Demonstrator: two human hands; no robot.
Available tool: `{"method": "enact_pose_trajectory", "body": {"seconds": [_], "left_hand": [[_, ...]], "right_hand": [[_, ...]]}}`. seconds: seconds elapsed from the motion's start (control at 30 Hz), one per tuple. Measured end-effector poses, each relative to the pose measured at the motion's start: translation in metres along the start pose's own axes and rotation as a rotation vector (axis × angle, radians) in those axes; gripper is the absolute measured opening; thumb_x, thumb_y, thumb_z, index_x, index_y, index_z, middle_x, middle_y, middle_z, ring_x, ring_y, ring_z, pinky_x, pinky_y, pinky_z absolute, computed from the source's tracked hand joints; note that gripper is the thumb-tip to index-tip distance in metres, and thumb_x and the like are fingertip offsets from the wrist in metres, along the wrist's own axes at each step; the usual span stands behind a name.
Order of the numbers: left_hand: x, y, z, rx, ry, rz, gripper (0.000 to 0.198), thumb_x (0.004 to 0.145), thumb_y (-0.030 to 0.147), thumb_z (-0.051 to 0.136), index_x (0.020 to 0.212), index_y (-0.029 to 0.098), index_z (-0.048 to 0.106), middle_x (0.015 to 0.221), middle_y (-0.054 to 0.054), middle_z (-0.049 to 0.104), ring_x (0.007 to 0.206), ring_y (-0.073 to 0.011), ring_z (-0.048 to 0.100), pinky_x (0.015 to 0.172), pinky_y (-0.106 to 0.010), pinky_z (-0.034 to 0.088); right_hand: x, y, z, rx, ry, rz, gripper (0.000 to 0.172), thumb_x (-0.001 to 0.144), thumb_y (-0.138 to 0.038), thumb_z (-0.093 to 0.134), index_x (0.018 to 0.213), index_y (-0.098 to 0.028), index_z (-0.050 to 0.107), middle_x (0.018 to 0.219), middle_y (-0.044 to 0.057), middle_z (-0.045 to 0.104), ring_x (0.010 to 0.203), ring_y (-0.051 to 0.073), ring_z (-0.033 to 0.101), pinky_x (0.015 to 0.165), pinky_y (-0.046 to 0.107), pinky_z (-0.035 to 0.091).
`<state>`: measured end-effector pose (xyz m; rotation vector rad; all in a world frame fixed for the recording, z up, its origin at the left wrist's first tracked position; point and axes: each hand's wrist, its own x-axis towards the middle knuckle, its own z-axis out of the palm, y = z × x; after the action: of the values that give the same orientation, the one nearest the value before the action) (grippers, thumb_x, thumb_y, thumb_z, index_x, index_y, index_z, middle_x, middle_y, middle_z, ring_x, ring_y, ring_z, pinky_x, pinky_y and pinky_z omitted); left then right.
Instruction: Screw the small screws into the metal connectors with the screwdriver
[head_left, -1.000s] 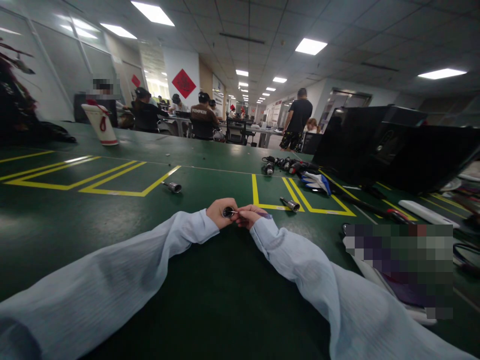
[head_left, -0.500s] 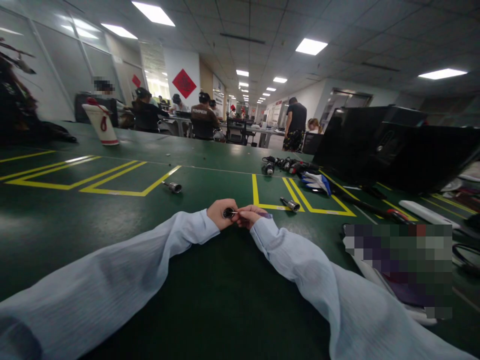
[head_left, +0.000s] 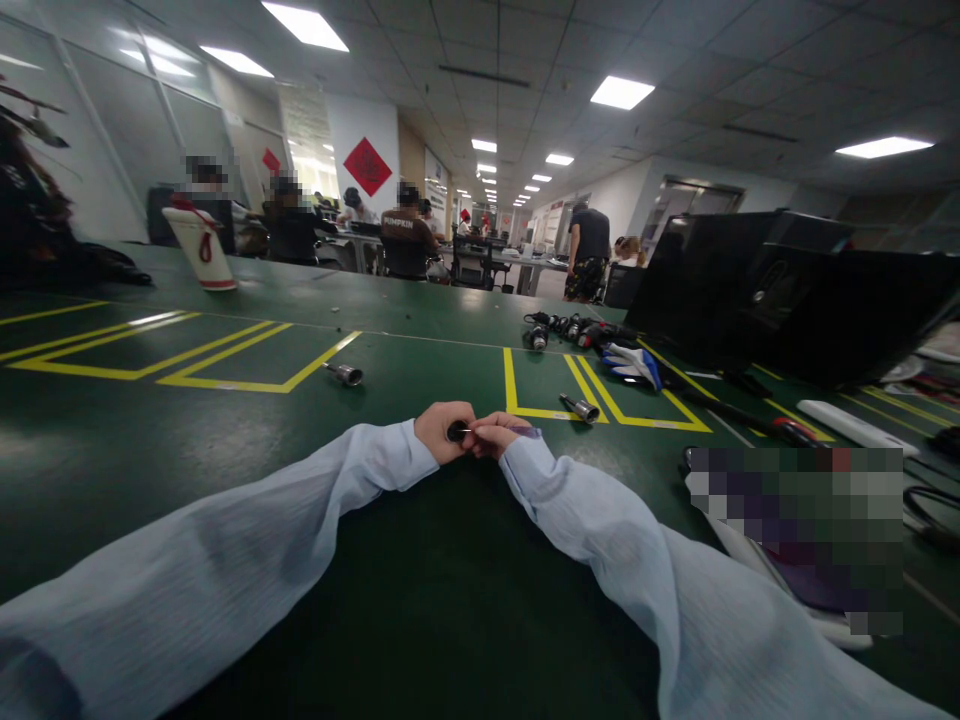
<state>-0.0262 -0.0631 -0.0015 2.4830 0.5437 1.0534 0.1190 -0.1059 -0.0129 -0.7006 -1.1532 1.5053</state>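
Above the middle of the green table, my two hands meet. My left hand (head_left: 441,428) is closed around a small dark round-ended part (head_left: 457,431), whose open end faces me; the rest is hidden in the palm. My right hand (head_left: 495,434) pinches a thin screwdriver (head_left: 528,432) with a purplish see-through handle. Its slim metal shaft points left and reaches the dark part's end. Whether the tip is inside or only against it, I cannot tell. A silver cylindrical metal fitting (head_left: 347,375) lies beyond to the left, and a similar metal fitting (head_left: 582,409) lies to the right.
Yellow tape outlines mark the green table (head_left: 420,360). Several dark metal parts (head_left: 562,328) and a blue-and-white glove (head_left: 632,366) lie at the back right, near black cases (head_left: 735,280). A white cup (head_left: 204,248) stands back left. People sit at desks farther off.
The screwdriver and right hand have shifted slightly; the shaft now lies a little farther left across the dark part's opening. The left hand keeps nearly the same place.
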Motion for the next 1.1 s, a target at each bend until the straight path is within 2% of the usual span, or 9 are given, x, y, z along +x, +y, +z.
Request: {"method": "enact_pose_trajectory", "body": {"seconds": [0.17,0.33,0.53,0.67,0.77,0.87,0.97,1.1], "left_hand": [[0.001,-0.001,-0.001,-0.054,0.006,-0.005,0.008,0.06,0.018,0.055,0.055,0.014,0.05,0.054,0.002,0.049,0.049,-0.0074,0.046,0.047,-0.019,0.036],[0.001,-0.003,0.0,-0.059,0.036,-0.008,0.011,0.06,0.021,0.057,0.055,0.013,0.05,0.052,0.003,0.048,0.047,-0.0067,0.043,0.045,-0.018,0.035],[0.003,0.004,-0.003,0.019,0.148,-0.057,0.018,0.061,0.026,0.06,0.056,0.014,0.049,0.053,0.002,0.047,0.049,-0.0078,0.043,0.046,-0.019,0.034],[0.004,0.012,-0.008,-0.003,0.179,-0.13,0.019,0.063,0.028,0.059,0.057,0.014,0.048,0.053,0.002,0.047,0.05,-0.0081,0.043,0.047,-0.02,0.035],[0.004,0.014,-0.008,-0.043,0.249,-0.189,0.021,0.061,0.03,0.061,0.058,0.014,0.049,0.054,0.002,0.048,0.049,-0.0083,0.043,0.047,-0.02,0.036],[0.004,0.014,-0.007,-0.047,0.351,-0.252,0.023,0.062,0.033,0.062,0.058,0.014,0.049,0.054,0.002,0.049,0.049,-0.0081,0.044,0.046,-0.02,0.037],[0.005,0.014,-0.006,-0.009,0.446,-0.292,0.023,0.064,0.034,0.061,0.059,0.014,0.05,0.053,0.003,0.049,0.047,-0.0077,0.043,0.045,-0.02,0.036],[0.007,0.016,-0.007,-0.005,0.521,-0.368,0.023,0.066,0.035,0.058,0.061,0.015,0.049,0.05,0.003,0.048,0.046,-0.0081,0.044,0.045,-0.019,0.037]], "right_hand": [[-0.001,-0.001,0.0,0.026,-0.004,0.012,0.011,0.058,-0.022,0.066,0.064,-0.015,0.06,0.056,0.0,0.066,0.048,0.008,0.057,0.05,0.02,0.046],[-0.006,-0.002,0.004,-0.01,0.026,-0.063,0.013,0.059,-0.025,0.066,0.067,-0.016,0.06,0.058,0.0,0.066,0.05,0.008,0.057,0.049,0.02,0.046],[-0.015,-0.009,0.008,-0.217,0.12,-0.287,0.011,0.068,-0.028,0.059,0.066,-0.017,0.056,0.058,0.0,0.063,0.049,0.009,0.052,0.05,0.023,0.043],[-0.02,-0.01,0.013,-0.492,0.168,-0.403,0.013,0.073,-0.03,0.054,0.067,-0.019,0.056,0.062,0.001,0.06,0.05,0.01,0.049,0.051,0.025,0.04],[-0.023,-0.011,0.017,-0.734,0.2,-0.538,0.012,0.076,-0.028,0.05,0.071,-0.02,0.057,0.069,0.003,0.058,0.058,0.012,0.05,0.056,0.027,0.04],[-0.024,-0.015,0.02,-0.917,0.172,-0.691,0.009,0.076,-0.024,0.049,0.074,-0.021,0.057,0.075,0.005,0.058,0.072,0.017,0.052,0.067,0.032,0.04],[-0.023,-0.016,0.022,-1.0,0.148,-0.769,0.008,0.076,-0.02,0.048,0.074,-0.021,0.055,0.076,0.005,0.058,0.077,0.018,0.051,0.073,0.034,0.039],[-0.019,-0.014,0.021,-1.014,0.177,-0.799,0.008,0.076,-0.018,0.046,0.073,-0.021,0.053,0.075,0.005,0.056,0.077,0.018,0.051,0.073,0.034,0.04]]}}
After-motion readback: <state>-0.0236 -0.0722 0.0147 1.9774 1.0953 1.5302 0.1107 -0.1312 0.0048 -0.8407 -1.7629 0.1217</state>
